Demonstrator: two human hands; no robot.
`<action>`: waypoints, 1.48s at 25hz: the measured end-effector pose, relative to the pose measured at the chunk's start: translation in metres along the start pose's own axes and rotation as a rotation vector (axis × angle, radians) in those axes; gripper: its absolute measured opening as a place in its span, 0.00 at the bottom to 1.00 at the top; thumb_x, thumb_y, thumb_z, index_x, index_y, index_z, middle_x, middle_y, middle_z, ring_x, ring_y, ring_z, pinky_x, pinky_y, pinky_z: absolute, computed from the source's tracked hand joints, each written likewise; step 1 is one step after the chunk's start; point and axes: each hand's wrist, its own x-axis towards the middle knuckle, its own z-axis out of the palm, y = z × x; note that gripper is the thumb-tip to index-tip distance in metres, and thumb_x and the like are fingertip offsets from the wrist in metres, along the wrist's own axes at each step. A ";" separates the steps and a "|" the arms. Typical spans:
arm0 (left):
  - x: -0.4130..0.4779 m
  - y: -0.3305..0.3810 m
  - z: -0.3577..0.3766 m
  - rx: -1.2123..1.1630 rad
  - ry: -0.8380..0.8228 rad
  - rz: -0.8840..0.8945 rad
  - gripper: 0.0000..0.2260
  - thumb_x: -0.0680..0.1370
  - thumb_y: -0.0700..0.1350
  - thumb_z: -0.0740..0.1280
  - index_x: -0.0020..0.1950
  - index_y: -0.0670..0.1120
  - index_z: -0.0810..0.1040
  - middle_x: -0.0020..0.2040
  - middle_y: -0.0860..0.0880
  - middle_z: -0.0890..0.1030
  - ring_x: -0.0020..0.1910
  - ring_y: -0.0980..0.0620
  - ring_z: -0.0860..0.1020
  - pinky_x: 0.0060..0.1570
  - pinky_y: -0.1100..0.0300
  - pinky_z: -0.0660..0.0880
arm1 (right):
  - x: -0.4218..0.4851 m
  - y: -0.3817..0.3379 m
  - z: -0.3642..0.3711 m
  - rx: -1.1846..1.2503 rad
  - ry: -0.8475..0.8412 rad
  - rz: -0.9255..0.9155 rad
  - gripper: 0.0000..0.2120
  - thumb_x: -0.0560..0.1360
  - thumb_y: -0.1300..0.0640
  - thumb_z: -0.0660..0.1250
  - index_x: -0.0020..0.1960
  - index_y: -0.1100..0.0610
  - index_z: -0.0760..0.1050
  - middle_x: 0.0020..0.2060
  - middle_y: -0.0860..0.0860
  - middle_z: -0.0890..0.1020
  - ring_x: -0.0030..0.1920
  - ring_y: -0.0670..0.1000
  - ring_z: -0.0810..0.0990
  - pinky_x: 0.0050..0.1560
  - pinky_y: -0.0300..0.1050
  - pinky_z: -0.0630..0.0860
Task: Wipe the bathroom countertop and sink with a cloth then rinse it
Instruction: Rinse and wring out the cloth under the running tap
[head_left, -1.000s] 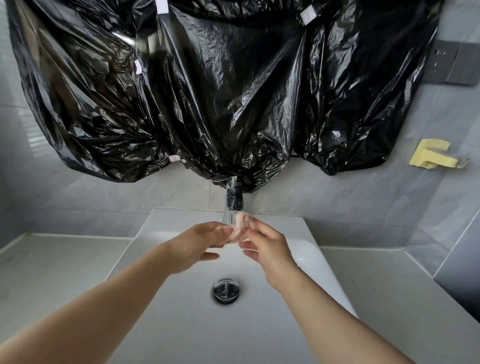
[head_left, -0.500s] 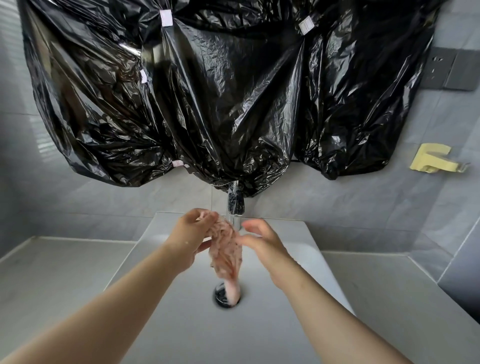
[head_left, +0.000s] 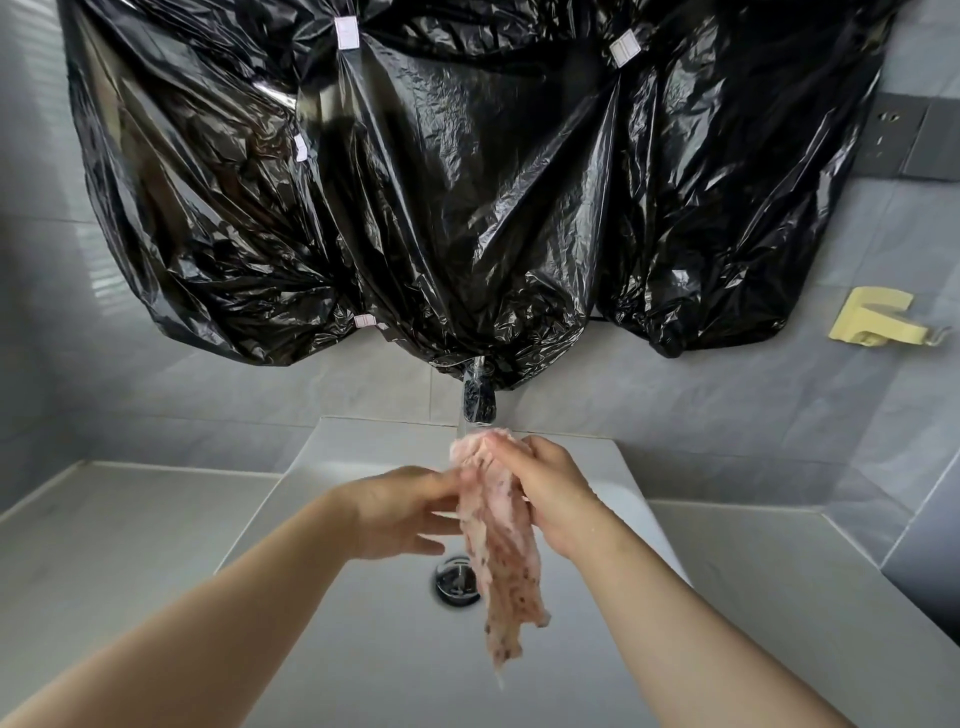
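A wet pink speckled cloth (head_left: 501, 561) hangs long and limp over the white sink (head_left: 363, 649), its top bunched just under the tap spout (head_left: 479, 397), where water runs. My right hand (head_left: 556, 493) grips the cloth's upper end. My left hand (head_left: 400, 512) is beside the cloth on the left, fingers spread and touching its edge. The chrome drain (head_left: 454, 579) lies below, partly hidden behind the cloth.
Grey countertop (head_left: 119, 540) spreads on both sides of the sink. Black plastic sheeting (head_left: 467, 182) covers the wall above the tap. A yellow holder (head_left: 875, 322) is fixed on the right wall, with grey sockets (head_left: 893, 135) higher up.
The cloth went from a small wad held between both hands to a long hanging strip. It passed from my left hand to my right, which rose under the tap.
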 end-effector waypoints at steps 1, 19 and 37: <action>0.002 -0.004 0.003 0.020 0.020 -0.020 0.16 0.68 0.53 0.73 0.50 0.46 0.79 0.48 0.50 0.84 0.50 0.51 0.80 0.60 0.52 0.71 | 0.000 -0.001 -0.001 -0.074 0.033 -0.004 0.10 0.74 0.48 0.69 0.44 0.55 0.73 0.40 0.51 0.81 0.38 0.49 0.78 0.37 0.40 0.73; 0.033 -0.017 0.016 -0.528 0.034 0.102 0.20 0.73 0.34 0.67 0.64 0.44 0.71 0.49 0.42 0.80 0.41 0.46 0.80 0.36 0.56 0.78 | 0.013 0.015 -0.029 -0.134 0.046 0.071 0.14 0.79 0.64 0.58 0.56 0.46 0.72 0.44 0.54 0.77 0.40 0.53 0.75 0.38 0.44 0.71; 0.138 -0.002 0.037 -0.134 0.205 -0.059 0.04 0.73 0.40 0.64 0.45 0.40 0.72 0.40 0.41 0.73 0.39 0.45 0.74 0.42 0.55 0.72 | 0.063 0.058 -0.094 0.096 0.083 0.237 0.16 0.77 0.60 0.61 0.60 0.45 0.65 0.41 0.54 0.79 0.38 0.53 0.79 0.40 0.46 0.77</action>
